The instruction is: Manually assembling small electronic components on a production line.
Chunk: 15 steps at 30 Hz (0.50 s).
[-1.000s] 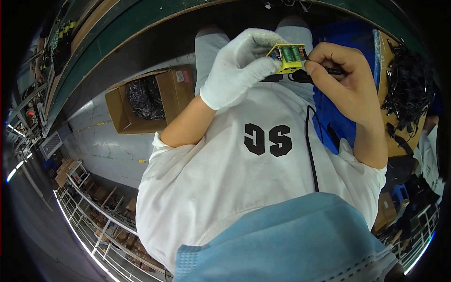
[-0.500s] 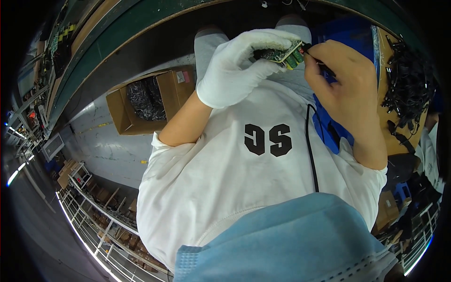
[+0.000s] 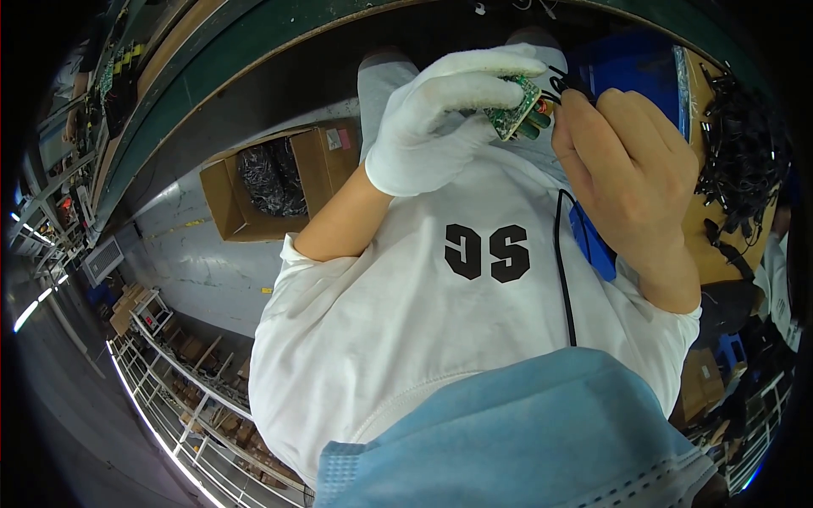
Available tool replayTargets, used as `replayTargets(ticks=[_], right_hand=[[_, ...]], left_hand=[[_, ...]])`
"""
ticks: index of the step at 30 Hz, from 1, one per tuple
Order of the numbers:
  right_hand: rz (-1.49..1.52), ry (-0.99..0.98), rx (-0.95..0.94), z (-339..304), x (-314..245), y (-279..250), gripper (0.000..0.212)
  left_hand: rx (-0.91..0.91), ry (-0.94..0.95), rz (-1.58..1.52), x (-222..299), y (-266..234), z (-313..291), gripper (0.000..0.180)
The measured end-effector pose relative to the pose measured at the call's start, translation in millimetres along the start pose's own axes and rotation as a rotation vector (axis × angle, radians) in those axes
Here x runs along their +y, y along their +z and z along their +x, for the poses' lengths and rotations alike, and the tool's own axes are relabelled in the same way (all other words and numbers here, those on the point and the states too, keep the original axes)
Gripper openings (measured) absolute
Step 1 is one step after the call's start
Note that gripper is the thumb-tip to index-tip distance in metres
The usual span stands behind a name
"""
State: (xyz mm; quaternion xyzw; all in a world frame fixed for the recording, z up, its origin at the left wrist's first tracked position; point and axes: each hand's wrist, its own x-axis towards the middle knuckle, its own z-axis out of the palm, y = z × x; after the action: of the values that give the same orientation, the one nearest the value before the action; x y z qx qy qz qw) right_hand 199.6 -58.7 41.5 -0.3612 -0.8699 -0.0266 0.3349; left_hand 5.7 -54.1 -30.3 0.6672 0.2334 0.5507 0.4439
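Note:
In a white glove, my left hand [image 3: 449,114] grips a small green circuit board [image 3: 517,110] between thumb and fingers. Green cylindrical parts stand along the board's right side. My bare right hand [image 3: 627,161] is closed just right of the board, its fingertips pinching a black cable [image 3: 559,85]. Thin black leads run from that cable to the board's right edge, with a loop rising above my fingers. Where exactly the leads meet the board is too small to tell.
A pile of black cables [image 3: 741,144] lies on a brown surface at the right. An open cardboard box [image 3: 229,203] with black plastic-wrapped contents stands on the left. The green bench edge [image 3: 254,42] curves across the top, and a blue bin [image 3: 627,68] sits behind my right hand.
The board has turned in my left hand, showing more of its green face. My right hand has shifted slightly right and down, and the black leads now show between hand and board.

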Motion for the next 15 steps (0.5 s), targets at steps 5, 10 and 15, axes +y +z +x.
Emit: replayTargets(ticks=[5,10,15], right_hand=[[0.022,-0.022,0.043,1,1,0,0.015],[0.388,0.205,-0.034,7,0,-5,0.011],[0.651,0.454,-0.161,3,6,-2,0.005]], left_hand=[[-0.050,0.031,0.037,4,-6,3,0.028],[0.034,-0.116,-0.208,10,0,-3,0.036],[0.219,-0.244,-0.343,14,4,-14,0.042]])
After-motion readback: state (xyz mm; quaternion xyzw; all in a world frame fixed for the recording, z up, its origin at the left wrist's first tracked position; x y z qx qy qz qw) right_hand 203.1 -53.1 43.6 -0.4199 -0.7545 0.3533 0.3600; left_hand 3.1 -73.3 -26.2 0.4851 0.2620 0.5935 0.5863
